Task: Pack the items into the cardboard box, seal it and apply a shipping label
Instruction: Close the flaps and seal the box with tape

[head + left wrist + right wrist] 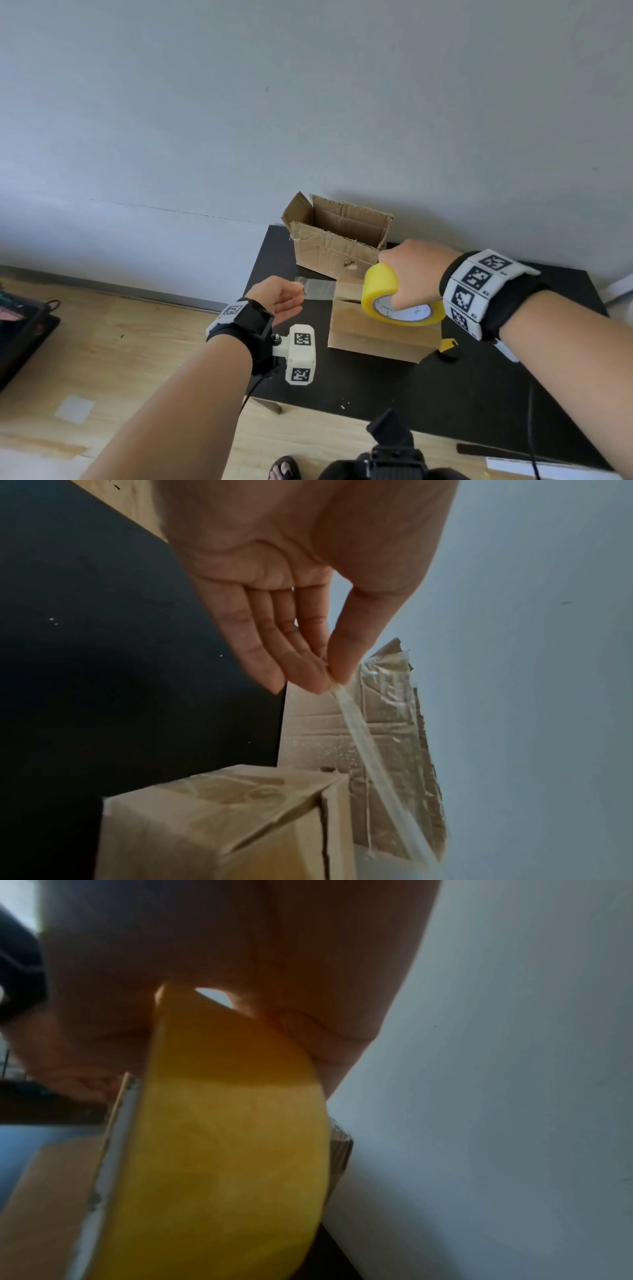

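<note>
A closed cardboard box [380, 334] [219, 823] sits mid-table. My right hand [407, 274] grips a yellow tape roll [387, 291] [222, 1164] over the box's top, fingers through its core. A clear strip of tape [317, 289] [363, 739] stretches left from the roll. My left hand [284, 296] [325, 674] pinches the strip's free end between thumb and fingers, just left of the box. The box's contents are hidden.
A second, open cardboard box [337, 238] [387, 737] stands behind, against the wall. The black table [479, 394] ends at its left edge near my left wrist. A yellow-and-black tool [447, 347] lies right of the closed box. A white sheet [548, 467] lies near the front edge.
</note>
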`<state>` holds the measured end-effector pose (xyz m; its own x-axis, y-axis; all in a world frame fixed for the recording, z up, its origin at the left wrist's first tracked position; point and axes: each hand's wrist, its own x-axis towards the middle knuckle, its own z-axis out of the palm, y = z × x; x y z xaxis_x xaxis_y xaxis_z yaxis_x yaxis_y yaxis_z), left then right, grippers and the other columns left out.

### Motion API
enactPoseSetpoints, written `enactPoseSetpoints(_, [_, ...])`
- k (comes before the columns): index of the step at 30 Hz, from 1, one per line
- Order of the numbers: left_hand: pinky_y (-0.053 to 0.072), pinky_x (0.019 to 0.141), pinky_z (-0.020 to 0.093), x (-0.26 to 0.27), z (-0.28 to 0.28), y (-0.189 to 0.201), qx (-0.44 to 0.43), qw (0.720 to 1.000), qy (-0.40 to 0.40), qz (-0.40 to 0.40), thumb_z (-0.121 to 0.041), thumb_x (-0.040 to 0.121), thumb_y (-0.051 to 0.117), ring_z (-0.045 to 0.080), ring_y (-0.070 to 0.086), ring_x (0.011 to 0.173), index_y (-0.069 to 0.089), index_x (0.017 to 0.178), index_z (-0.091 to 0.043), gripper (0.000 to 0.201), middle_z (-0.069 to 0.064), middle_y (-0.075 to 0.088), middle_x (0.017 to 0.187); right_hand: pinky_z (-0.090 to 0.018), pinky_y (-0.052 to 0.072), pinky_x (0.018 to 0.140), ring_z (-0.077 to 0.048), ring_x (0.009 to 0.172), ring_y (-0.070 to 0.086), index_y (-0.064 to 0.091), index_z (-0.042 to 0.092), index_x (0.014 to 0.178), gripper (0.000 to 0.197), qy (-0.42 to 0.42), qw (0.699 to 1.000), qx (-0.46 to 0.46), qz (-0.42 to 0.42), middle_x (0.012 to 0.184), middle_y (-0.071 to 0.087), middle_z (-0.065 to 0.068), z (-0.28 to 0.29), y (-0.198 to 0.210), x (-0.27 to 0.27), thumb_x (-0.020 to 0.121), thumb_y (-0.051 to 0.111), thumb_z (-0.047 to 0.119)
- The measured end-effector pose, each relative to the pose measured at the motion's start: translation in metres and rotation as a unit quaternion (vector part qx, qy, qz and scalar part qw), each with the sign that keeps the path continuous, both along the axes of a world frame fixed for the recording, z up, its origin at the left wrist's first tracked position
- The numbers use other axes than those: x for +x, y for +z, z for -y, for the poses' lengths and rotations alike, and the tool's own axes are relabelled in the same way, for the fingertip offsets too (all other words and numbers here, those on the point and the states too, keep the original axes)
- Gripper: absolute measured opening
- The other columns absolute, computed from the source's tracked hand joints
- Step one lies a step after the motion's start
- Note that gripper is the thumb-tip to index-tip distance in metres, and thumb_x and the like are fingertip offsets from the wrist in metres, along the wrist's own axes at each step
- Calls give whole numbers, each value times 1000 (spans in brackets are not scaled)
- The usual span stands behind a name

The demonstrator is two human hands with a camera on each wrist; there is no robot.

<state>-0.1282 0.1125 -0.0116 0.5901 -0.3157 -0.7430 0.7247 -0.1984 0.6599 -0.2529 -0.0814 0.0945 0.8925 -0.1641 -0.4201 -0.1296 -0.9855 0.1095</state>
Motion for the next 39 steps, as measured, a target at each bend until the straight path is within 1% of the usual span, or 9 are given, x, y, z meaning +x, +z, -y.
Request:
enactPoseSetpoints(2, [56, 69, 30, -4, 0, -5, 3, 1000, -8, -3, -1, 85, 65, 16, 66, 73, 66, 98, -2, 14, 9, 69, 80, -25, 32, 49, -14, 65, 45, 49, 19, 98, 33, 8, 1000, -10, -4, 73, 45, 6, 3, -5, -3, 76, 64, 38])
enactPoseSetpoints(5, [56, 69, 30, -8, 1, -12, 6, 1000, -6, -5, -2, 85, 66, 16, 68, 77, 66, 99, -3, 14, 9, 71, 83, -25, 31, 49, -16, 67, 45, 42, 23, 96, 32, 17, 1000, -21, 2, 71, 41, 8, 3, -9, -3, 76, 64, 35])
enactPoseSetpoints(12, [56, 68, 30, -9, 2, -19, -8, 1000, 18, -15, -2, 86, 64, 15, 68, 76, 67, 95, -5, 10, 9, 71, 85, -30, 37, 63, -21, 75, 46, 37, 24, 93, 34, 50, 997, -53, 11, 69, 34, 9, -7, 3, 7, 80, 61, 45])
enactPoseSetpoints(16, [56, 69, 29, -8, 6, -17, -12, 1000, 12, -19, -1, 87, 63, 15, 68, 77, 67, 93, -4, 8, 10, 72, 85, -31, 38, 63, -21, 75, 46, 43, 22, 97, 36, 60, 995, -78, 13, 70, 36, 8, -5, 3, 7, 80, 60, 48])
enactPoseSetpoints(20, [56, 70, 30, -9, 8, -19, -11, 1000, 12, -16, -2, 87, 63, 16, 68, 77, 67, 93, -4, 8, 9, 72, 84, -30, 40, 65, -20, 76, 47, 50, 21, 109, 45, 43, 997, -68, 13, 84, 47, 4, 0, -6, 1, 79, 60, 53])
enactPoseSetpoints(23, [56, 70, 30, -9, 9, -19, -15, 1000, 11, -18, -2, 87, 63, 16, 68, 77, 67, 94, -4, 8, 10, 72, 86, -30, 41, 63, -21, 75, 49, 51, 21, 106, 46, 31, 997, -68, 14, 81, 48, 4, 4, -5, 2, 77, 60, 55])
enactPoseSetpoints(27, [56, 72, 31, -5, 12, -12, -25, 999, 17, -16, 0, 87, 63, 16, 67, 76, 66, 93, -4, 8, 10, 71, 83, -29, 39, 60, -20, 71, 49, 48, 23, 95, 42, 21, 997, -70, 19, 70, 41, 9, 5, 1, 5, 76, 61, 57])
enactPoseSetpoints(34, [56, 71, 31, -3, 12, -11, -15, 1000, 3, -17, 1, 85, 64, 17, 66, 75, 66, 98, -2, 13, 11, 70, 87, -29, 43, 59, -18, 72, 52, 51, 21, 95, 39, 0, 999, -36, 5, 74, 45, 7, 3, 4, -2, 75, 64, 52])
enactPoseSetpoints(39, [56, 71, 31, -4, 14, -10, -29, 999, 11, -11, 1, 86, 63, 17, 66, 76, 65, 97, -3, 12, 10, 70, 86, -28, 35, 57, -16, 64, 44, 45, 22, 91, 41, 12, 998, -56, 35, 69, 40, 8, 5, 7, 0, 78, 61, 58])
